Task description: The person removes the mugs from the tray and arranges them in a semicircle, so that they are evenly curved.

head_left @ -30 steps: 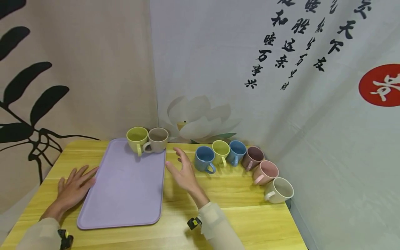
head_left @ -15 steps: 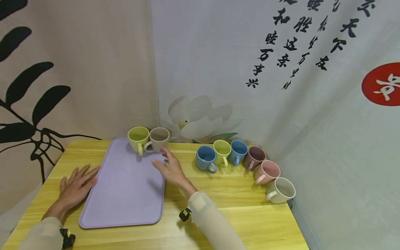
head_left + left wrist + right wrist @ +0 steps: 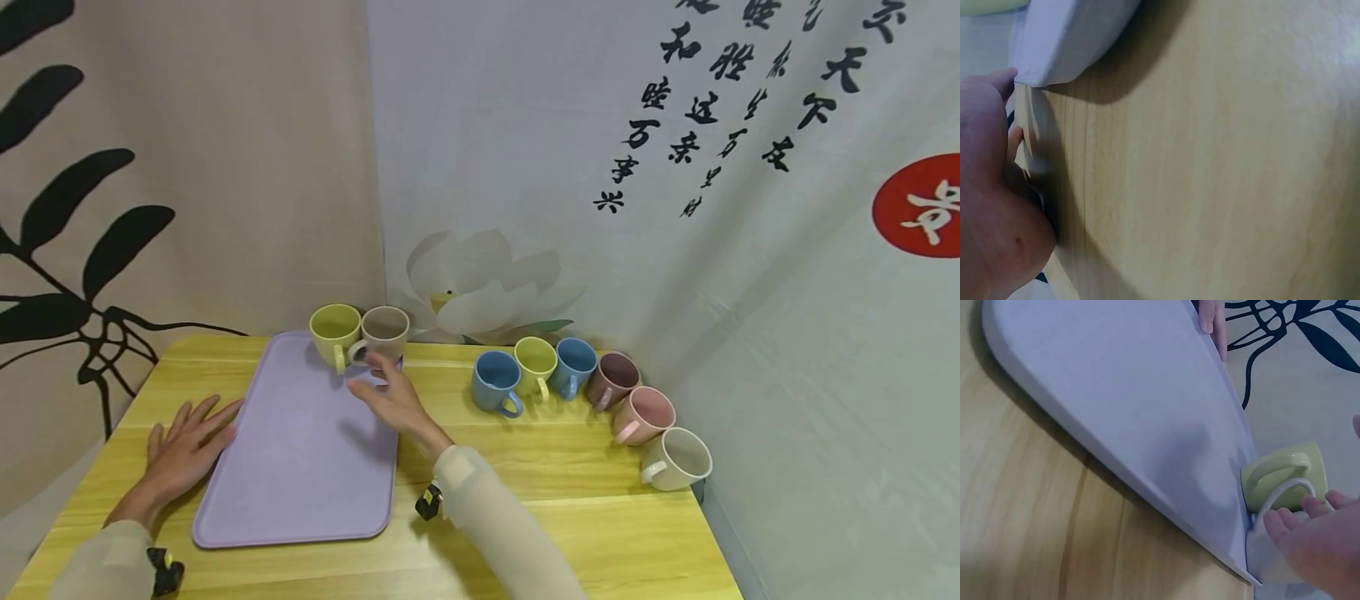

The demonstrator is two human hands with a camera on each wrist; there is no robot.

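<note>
A lilac tray lies on the wooden table. A lime-green mug and a greyish-beige mug stand side by side at its far end, handles toward me. My right hand hovers over the tray's right side, just in front of the beige mug, its fingers loosely bent and holding nothing. In the right wrist view its fingers overlap the beige mug; contact cannot be told. With fingers spread, my left hand rests at the tray's left edge, fingertips touching the rim.
Right of the tray runs a curved row of mugs: blue, lime-green, blue, plum, pink and white. The white one stands near the table's right edge. A printed curtain hangs behind.
My right hand has moved left, from beside the tray to over it, near the beige mug. The left hand stays at the rim, and the mugs stand where they were.
</note>
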